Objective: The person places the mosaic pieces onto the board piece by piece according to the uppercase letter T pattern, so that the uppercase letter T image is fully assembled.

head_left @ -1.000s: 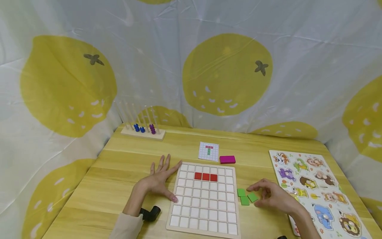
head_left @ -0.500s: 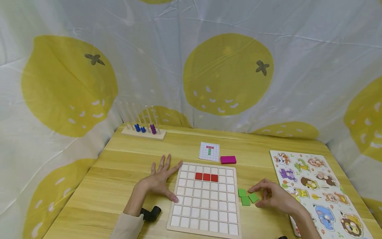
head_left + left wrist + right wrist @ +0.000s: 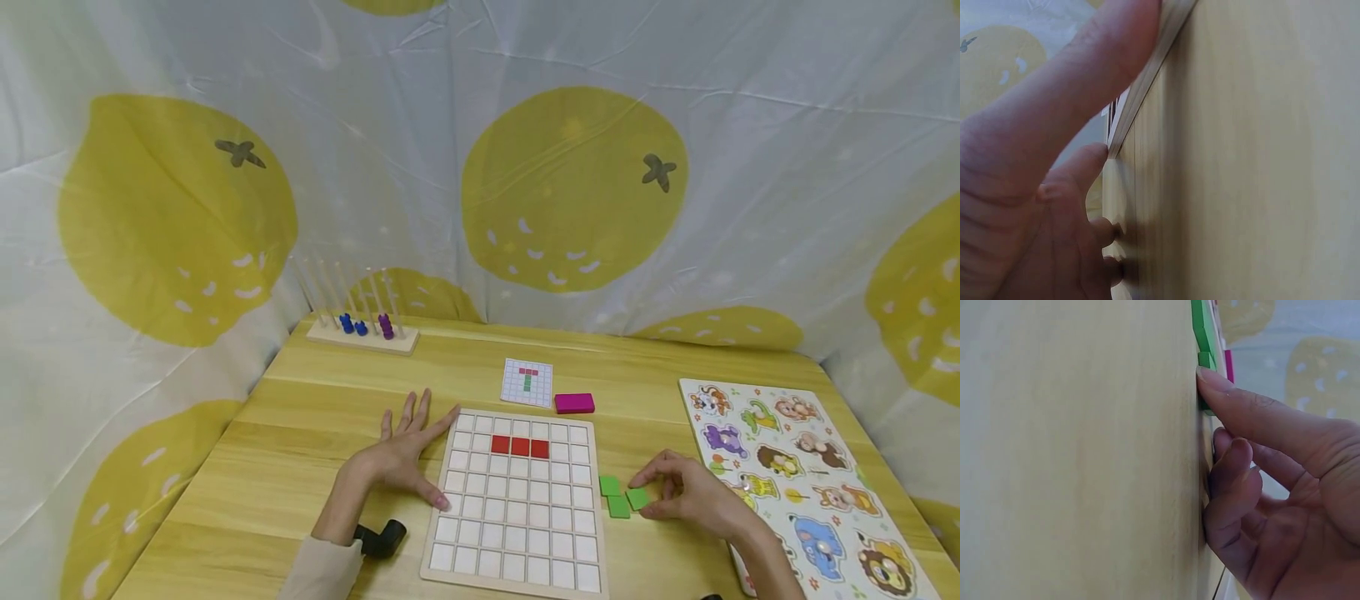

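Fingers of your right hand (image 3: 690, 493) have crept onto the rightmost of the three green tiles (image 3: 637, 498) – a second ago they only hovered close – so that piece looks ready to lift. Tiles sit just right of the grid board (image 3: 516, 575). Your left hand (image 3: 401, 457) stays flat, fingers spread, bracing the board's left edge.

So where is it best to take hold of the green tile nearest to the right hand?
Pinch the green tile by two opposite side edges, coming from above. It lies flat and thin on the table; its far-right edges are free, while other green tiles crowd its left.
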{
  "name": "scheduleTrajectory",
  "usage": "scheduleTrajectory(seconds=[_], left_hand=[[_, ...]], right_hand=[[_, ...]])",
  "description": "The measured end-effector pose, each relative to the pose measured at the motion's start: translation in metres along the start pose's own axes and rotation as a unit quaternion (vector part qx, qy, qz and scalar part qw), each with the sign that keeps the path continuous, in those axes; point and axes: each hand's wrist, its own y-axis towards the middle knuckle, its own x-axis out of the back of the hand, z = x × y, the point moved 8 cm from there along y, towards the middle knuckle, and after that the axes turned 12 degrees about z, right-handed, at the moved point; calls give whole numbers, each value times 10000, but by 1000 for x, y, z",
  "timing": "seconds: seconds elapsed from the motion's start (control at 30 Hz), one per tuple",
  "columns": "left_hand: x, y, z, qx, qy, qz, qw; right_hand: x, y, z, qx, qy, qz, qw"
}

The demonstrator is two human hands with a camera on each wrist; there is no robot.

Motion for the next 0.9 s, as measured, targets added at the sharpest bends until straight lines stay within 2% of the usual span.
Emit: scheduleTrajectory(seconds=[0.33,0.5,0.7,0.9], left_hand=[[0,0,0,2,-5,-22,10000],[0,0,0,6,-36,-20,10000],[-2,0,3,20,-94,8,10000],[-1,0,1,-13,-61,-2,10000]], right_hand=[[2,-2,-6,-470,152,4,9988],[10,4,-3,-692,366,-275,9965],[9,22,23,-675,154,-808,9943],[-17,54,54,-738,76,-1037,9918]])
